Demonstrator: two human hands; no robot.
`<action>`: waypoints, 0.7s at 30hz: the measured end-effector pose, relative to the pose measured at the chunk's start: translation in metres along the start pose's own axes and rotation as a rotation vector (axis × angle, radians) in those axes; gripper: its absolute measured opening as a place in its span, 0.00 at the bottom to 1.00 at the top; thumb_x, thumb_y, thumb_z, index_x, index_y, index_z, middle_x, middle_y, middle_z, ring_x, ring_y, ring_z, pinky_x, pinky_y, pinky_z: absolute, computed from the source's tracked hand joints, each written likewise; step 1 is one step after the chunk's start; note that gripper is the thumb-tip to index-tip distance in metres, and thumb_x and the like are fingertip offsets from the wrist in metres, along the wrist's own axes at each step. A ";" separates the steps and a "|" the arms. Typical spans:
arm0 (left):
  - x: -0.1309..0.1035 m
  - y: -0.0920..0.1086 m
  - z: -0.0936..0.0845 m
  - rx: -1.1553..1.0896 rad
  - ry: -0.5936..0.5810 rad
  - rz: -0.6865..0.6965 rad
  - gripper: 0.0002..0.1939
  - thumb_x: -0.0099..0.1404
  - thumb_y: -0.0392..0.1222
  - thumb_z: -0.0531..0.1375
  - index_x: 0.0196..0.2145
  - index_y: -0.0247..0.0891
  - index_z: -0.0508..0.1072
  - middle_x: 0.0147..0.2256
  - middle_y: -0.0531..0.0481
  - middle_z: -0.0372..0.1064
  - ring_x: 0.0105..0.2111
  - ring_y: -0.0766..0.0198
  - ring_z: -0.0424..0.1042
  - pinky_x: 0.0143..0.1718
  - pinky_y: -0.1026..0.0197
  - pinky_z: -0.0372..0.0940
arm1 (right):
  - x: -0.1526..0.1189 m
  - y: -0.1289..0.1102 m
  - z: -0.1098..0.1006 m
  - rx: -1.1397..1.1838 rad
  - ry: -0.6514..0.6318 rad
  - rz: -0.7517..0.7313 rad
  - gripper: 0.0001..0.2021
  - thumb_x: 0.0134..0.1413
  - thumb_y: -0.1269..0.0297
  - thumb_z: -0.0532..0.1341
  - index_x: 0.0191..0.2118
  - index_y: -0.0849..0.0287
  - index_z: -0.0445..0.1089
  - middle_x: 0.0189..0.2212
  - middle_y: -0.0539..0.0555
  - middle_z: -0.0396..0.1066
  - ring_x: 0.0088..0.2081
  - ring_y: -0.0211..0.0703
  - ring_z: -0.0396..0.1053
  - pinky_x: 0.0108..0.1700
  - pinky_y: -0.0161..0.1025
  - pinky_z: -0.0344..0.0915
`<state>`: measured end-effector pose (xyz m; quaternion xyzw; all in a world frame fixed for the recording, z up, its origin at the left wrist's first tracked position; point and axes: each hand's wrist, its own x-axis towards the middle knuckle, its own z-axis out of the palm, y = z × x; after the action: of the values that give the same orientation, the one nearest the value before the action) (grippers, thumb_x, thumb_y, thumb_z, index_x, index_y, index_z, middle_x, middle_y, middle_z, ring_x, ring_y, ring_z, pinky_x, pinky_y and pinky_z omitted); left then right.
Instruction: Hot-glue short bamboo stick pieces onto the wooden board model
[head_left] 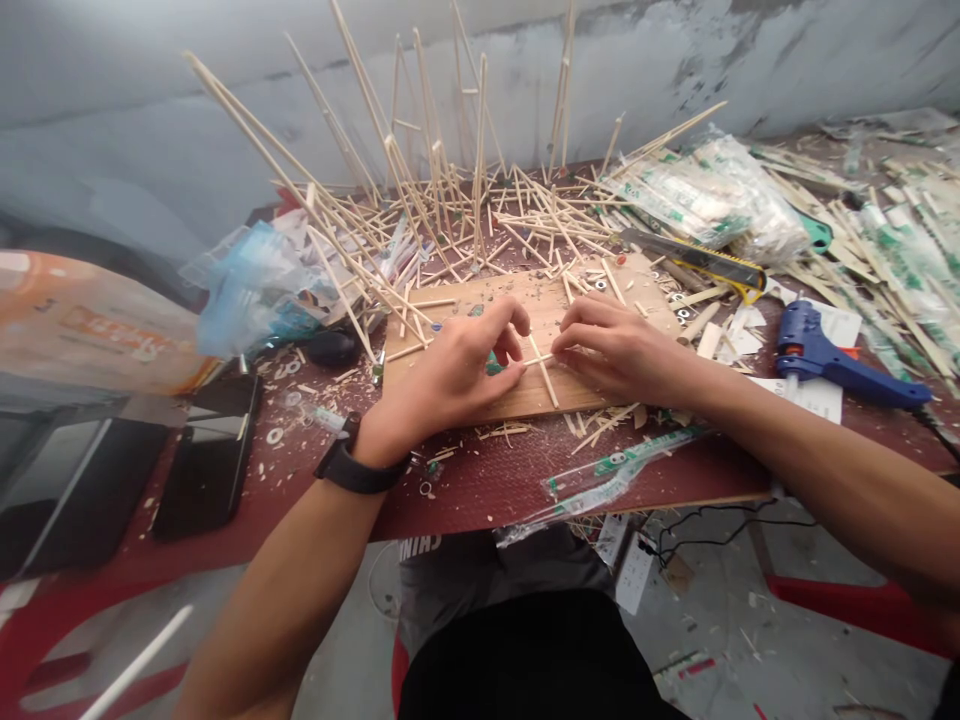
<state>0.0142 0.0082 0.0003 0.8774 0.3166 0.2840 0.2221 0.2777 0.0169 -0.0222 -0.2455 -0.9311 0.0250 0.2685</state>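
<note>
Two thin wooden sticks (546, 382) lie crossed on a small wooden board (517, 400). My right hand (611, 345) has its fingertips closed at the right end of the shorter crosspiece. Just left of the cross is my left hand (469, 365), its fingers curved and a gap between thumb and index finger. The left thumb tip is close to the crosspiece's left end; whether it touches cannot be made out. A black band is on my left wrist. More short sticks (613, 282) lie on the board's far side.
Tall stick frames (480, 160) rise behind the board among heaped sticks. Right of it are a yellow-black utility knife (697, 260), a blue glue gun (832, 360) and plastic packets (705, 190). A phone (210, 455) and blue plastic bag (262, 290) lie left. A clear wrapper (622, 465) lies in front.
</note>
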 end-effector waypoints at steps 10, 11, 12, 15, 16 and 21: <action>0.000 -0.003 -0.002 0.011 0.079 0.085 0.14 0.68 0.30 0.64 0.47 0.41 0.66 0.34 0.57 0.81 0.32 0.66 0.81 0.36 0.63 0.74 | 0.001 -0.001 -0.005 -0.016 0.090 -0.027 0.06 0.75 0.69 0.60 0.42 0.58 0.72 0.38 0.55 0.71 0.40 0.43 0.68 0.43 0.41 0.68; 0.000 -0.003 -0.001 0.013 0.097 0.092 0.14 0.68 0.30 0.64 0.47 0.41 0.66 0.34 0.57 0.80 0.32 0.66 0.81 0.37 0.62 0.74 | 0.002 0.000 -0.005 -0.015 0.100 -0.028 0.05 0.75 0.69 0.60 0.43 0.57 0.72 0.38 0.55 0.71 0.40 0.43 0.68 0.43 0.41 0.68; 0.000 -0.002 -0.001 0.013 0.114 0.098 0.14 0.68 0.30 0.63 0.47 0.42 0.66 0.34 0.58 0.80 0.32 0.66 0.81 0.38 0.62 0.75 | 0.002 0.000 -0.005 -0.013 0.114 -0.030 0.04 0.75 0.69 0.60 0.44 0.57 0.72 0.38 0.55 0.71 0.40 0.43 0.68 0.42 0.41 0.68; 0.000 -0.001 -0.001 0.004 0.166 0.102 0.14 0.68 0.29 0.63 0.47 0.42 0.66 0.34 0.58 0.79 0.33 0.66 0.82 0.39 0.61 0.76 | 0.002 0.002 -0.006 0.017 0.148 -0.024 0.03 0.74 0.69 0.61 0.45 0.56 0.73 0.37 0.54 0.72 0.39 0.43 0.68 0.41 0.42 0.67; 0.000 -0.001 -0.001 -0.006 0.188 0.102 0.14 0.68 0.29 0.63 0.47 0.42 0.66 0.34 0.58 0.79 0.33 0.66 0.82 0.39 0.61 0.77 | 0.002 0.002 -0.006 0.029 0.157 -0.018 0.03 0.74 0.70 0.62 0.45 0.56 0.73 0.37 0.54 0.72 0.38 0.43 0.68 0.41 0.42 0.67; 0.002 -0.003 0.001 -0.096 0.328 0.105 0.14 0.68 0.31 0.64 0.47 0.43 0.66 0.34 0.58 0.77 0.33 0.65 0.81 0.38 0.61 0.79 | 0.003 0.001 -0.008 0.059 0.235 -0.019 0.03 0.73 0.71 0.63 0.44 0.56 0.72 0.35 0.53 0.72 0.37 0.42 0.68 0.40 0.41 0.67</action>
<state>0.0149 0.0115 -0.0018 0.8230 0.2883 0.4495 0.1939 0.2800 0.0181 -0.0144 -0.2299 -0.8944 0.0211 0.3831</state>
